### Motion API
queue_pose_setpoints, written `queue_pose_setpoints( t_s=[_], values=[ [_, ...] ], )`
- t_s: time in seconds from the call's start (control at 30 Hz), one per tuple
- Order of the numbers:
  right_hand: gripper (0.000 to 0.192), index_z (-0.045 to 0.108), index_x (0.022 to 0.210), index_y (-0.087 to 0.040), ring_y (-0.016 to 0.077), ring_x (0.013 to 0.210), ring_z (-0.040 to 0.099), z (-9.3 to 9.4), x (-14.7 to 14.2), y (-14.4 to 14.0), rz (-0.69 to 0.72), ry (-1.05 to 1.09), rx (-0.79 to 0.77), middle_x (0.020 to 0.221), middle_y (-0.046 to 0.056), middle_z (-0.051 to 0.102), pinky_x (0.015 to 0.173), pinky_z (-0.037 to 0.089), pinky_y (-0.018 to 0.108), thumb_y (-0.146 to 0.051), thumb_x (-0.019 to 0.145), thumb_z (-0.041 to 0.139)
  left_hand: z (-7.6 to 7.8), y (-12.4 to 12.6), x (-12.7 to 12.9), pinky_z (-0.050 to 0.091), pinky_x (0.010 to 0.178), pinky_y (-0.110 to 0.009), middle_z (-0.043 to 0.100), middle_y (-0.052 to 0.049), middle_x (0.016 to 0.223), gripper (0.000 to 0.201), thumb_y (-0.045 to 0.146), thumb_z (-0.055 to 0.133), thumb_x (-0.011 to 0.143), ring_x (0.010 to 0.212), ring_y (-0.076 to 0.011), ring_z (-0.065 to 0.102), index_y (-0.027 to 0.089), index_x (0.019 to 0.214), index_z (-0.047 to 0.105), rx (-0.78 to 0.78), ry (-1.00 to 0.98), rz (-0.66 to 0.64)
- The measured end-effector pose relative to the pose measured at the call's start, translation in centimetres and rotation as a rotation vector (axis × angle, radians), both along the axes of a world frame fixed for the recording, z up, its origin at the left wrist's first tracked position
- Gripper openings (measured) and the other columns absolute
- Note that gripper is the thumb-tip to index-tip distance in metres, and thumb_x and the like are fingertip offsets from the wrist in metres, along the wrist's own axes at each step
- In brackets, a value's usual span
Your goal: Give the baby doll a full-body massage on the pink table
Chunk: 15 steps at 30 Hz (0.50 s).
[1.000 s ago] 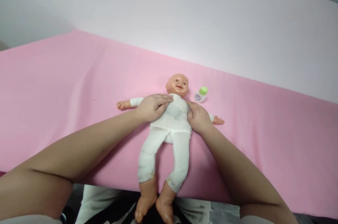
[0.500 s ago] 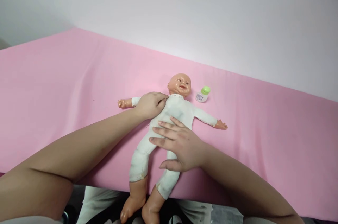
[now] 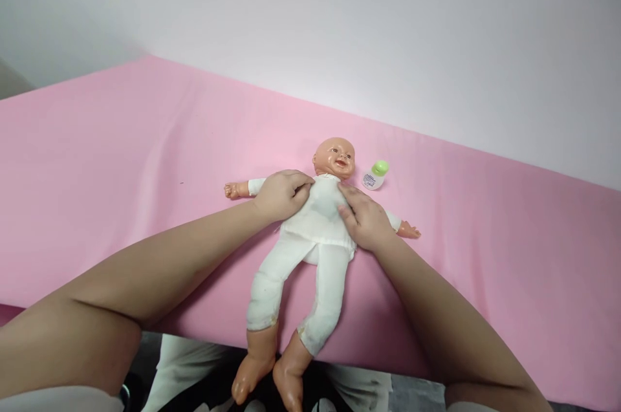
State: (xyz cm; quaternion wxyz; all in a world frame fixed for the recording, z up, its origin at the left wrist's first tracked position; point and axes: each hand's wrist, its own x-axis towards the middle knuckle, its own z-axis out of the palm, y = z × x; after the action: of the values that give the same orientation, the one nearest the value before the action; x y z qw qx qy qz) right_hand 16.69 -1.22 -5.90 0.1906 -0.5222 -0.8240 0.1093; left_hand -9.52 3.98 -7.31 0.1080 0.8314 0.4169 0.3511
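Observation:
A baby doll [image 3: 317, 231] with a white cloth body lies on its back on the pink-covered table [image 3: 194, 127]. Its bald plastic head [image 3: 334, 156] points away from me, and its feet hang over the near edge. My left hand [image 3: 284, 195] is curled over the doll's shoulder on the left of the picture, thumb against the chest. On the opposite shoulder and upper chest lies my right hand [image 3: 366, 215], fingers stretched out and thumb apart. Both hands partly cover the doll's upper arms.
A small white bottle [image 3: 371, 180] with a green cap [image 3: 381, 167] stands right of the doll's head. Behind the table rises a pale wall [image 3: 339, 30]. Below the near edge my light trousers [image 3: 179, 367] show.
My right hand has moved up from the doll's lower belly and hip to its shoulder and upper chest. My left hand stays at the other shoulder. The view has shifted slightly.

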Motion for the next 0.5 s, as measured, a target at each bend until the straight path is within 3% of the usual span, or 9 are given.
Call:
queue_pose_setpoints(
  t_s=[0.07,0.13,0.2,0.27,0.37,0.5],
  values=[
    [0.050,0.056,0.158,-0.024,0.0294,0.140,0.064,0.1,0.1,0.4,-0.117,-0.020,-0.020,0.154,0.009,0.067,0.116,0.050,0.047,-0.037,0.113,0.037,0.4,-1.3,0.4,0.062,0.096,-0.045,0.084,-0.010,0.105,0.031,0.030,0.052,0.097,0.099,-0.0277,0.078,0.019,0.107,0.080,0.106,-0.067,-0.108],
    [0.046,0.066,0.145,-0.026,0.0300,0.119,0.074,0.3,0.2,0.8,-0.201,-0.085,-0.065,0.134,0.008,0.078,0.099,0.056,0.043,-0.034,0.113,0.033,1.0,-3.1,0.9,0.062,0.094,-0.044,0.083,-0.010,0.102,0.027,0.030,0.057,0.095,0.095,-0.0266,0.079,0.021,0.108,0.079,0.152,-0.106,-0.338],
    [0.043,0.072,0.131,-0.025,0.0292,0.103,0.075,0.4,0.2,1.1,-0.247,-0.152,-0.092,0.118,0.009,0.082,0.087,0.054,0.039,-0.032,0.112,0.034,1.7,-5.2,1.6,0.062,0.098,-0.043,0.084,-0.010,0.107,0.026,0.031,0.059,0.094,0.103,-0.0262,0.079,0.024,0.112,0.077,0.118,-0.112,-0.607],
    [0.041,0.073,0.125,-0.023,0.0278,0.100,0.075,0.5,0.1,1.3,-0.257,-0.187,-0.084,0.113,0.010,0.082,0.083,0.051,0.036,-0.030,0.111,0.035,2.1,-6.8,2.2,0.057,0.111,-0.044,0.083,-0.010,0.119,0.032,0.033,0.065,0.093,0.118,-0.0277,0.076,0.025,0.122,0.076,0.068,-0.059,-0.783],
    [0.040,0.072,0.125,-0.022,0.0273,0.103,0.074,0.5,0.0,1.3,-0.254,-0.201,-0.064,0.115,0.010,0.081,0.084,0.049,0.035,-0.028,0.111,0.036,2.3,-7.5,2.5,0.038,0.131,-0.054,0.072,-0.012,0.146,0.055,0.043,0.069,0.094,0.144,-0.0344,0.062,0.023,0.144,0.068,0.020,0.078,-0.843],
    [0.037,0.072,0.126,-0.022,0.0285,0.104,0.074,0.3,0.0,1.2,-0.252,-0.209,-0.067,0.114,0.010,0.081,0.083,0.049,0.036,-0.026,0.109,0.038,1.8,-5.7,2.1,0.016,0.136,-0.065,0.050,-0.018,0.168,0.078,0.059,0.065,0.098,0.161,-0.0418,0.038,0.018,0.163,0.052,-0.039,0.239,-0.719]
  ],
)
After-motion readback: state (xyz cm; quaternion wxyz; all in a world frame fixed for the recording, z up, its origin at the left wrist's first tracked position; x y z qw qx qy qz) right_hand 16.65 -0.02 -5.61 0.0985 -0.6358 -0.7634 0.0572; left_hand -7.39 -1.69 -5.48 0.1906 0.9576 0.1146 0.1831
